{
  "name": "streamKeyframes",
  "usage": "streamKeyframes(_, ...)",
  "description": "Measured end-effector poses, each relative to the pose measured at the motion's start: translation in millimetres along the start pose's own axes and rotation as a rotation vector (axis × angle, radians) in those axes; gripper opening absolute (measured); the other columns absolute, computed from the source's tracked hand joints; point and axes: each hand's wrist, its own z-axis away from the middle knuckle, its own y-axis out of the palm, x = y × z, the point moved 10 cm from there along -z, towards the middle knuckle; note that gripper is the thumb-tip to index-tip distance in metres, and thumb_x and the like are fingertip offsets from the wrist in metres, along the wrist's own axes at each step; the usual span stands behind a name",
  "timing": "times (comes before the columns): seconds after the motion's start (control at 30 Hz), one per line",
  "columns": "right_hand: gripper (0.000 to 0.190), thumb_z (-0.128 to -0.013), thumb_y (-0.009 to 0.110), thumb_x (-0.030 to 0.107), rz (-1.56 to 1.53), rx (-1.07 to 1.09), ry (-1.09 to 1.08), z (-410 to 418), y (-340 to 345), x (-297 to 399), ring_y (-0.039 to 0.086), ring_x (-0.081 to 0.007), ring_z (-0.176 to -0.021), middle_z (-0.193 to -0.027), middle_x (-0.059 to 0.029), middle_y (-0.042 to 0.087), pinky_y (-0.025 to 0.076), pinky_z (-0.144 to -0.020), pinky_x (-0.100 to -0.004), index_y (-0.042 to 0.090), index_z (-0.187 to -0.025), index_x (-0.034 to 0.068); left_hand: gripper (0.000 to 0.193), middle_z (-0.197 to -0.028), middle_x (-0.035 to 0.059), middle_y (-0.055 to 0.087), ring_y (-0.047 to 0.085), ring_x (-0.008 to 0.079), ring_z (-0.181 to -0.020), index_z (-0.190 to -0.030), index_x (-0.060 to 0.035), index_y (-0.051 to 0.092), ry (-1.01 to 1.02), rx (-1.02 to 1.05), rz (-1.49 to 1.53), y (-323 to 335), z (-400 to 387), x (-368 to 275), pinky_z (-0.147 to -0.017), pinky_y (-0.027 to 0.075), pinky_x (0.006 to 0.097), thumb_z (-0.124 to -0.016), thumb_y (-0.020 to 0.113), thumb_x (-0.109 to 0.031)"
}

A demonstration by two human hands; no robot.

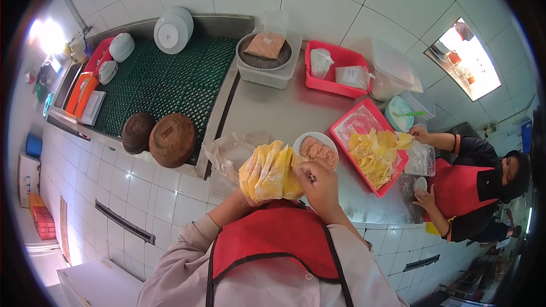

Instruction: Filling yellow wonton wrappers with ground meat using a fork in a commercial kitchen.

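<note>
A thick fan of floured yellow dough wrappers [268,172] rests on my left hand [251,200], which is mostly hidden beneath it. My right hand [320,184] pinches the wrapper at the right edge of the fan. A small dark, shiny bit shows between its fingers, too small to identify. Just beyond my right hand stands a white bowl [297,143] of pinkish minced filling [316,150]. Crumpled translucent wrapping [230,149] lies on the steel table behind my left hand.
A red tray [341,125] holds folded yellow dumplings [375,153]. At right, a co-worker's hand [421,135] holds a yellow piece over it; the other touches a small cup [420,183]. Farther back are a scale [264,66] with bagged filling and a red bin [337,87]. Clay bowls [172,140] sit at left.
</note>
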Motion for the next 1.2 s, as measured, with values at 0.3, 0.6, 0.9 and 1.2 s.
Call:
streamKeyframes(0.3,0.007,-0.089,0.067,0.009,0.094,0.037,-0.074,8,12,-8,0.065,-0.0230,-0.069,-0.087,-0.0110,0.063,0.051,-0.060,-0.0337,0.067,-0.092,0.003,0.066,-0.141,0.0206,0.052,0.051,0.0439,-0.126,-0.135,-0.0058,0.057,-0.016,-0.064,0.064,-1,5,3,-0.105,0.040,0.0561,-0.081,0.069,-0.042)
streamKeyframes(0.6,0.010,-0.087,0.071,0.009,-0.042,-0.258,0.148,10,-36,-38,0.061,-0.0190,-0.074,-0.083,-0.0096,0.059,0.047,-0.062,-0.0296,0.065,-0.091,0.002,0.065,-0.141,0.0145,0.054,0.050,0.0385,-0.129,-0.134,-0.0111,0.059,-0.065,0.071,0.051,-3,-13,-3,-0.107,0.038,0.0538,-0.079,0.071,-0.043)
streamKeyframes(0.9,0.014,-0.083,0.072,0.009,0.196,0.010,0.003,13,8,0,0.064,-0.0288,-0.069,-0.089,-0.0110,0.059,0.051,-0.061,-0.0377,0.067,-0.093,0.002,0.065,-0.147,0.0167,0.047,0.044,0.0391,-0.136,-0.140,-0.0091,0.053,-0.029,0.147,0.115,33,26,10,-0.113,0.031,0.0551,-0.085,0.066,-0.041)
streamKeyframes(1.2,0.009,-0.087,0.066,0.003,-0.255,0.130,0.174,9,12,-50,0.060,-0.0163,-0.075,-0.090,-0.0082,0.060,0.049,-0.068,-0.0303,0.061,-0.094,0.000,0.059,-0.140,0.0163,0.054,0.051,0.0397,-0.129,-0.131,-0.0101,0.062,0.008,0.077,-0.014,18,21,2,-0.107,0.040,0.0535,-0.082,0.069,-0.041)
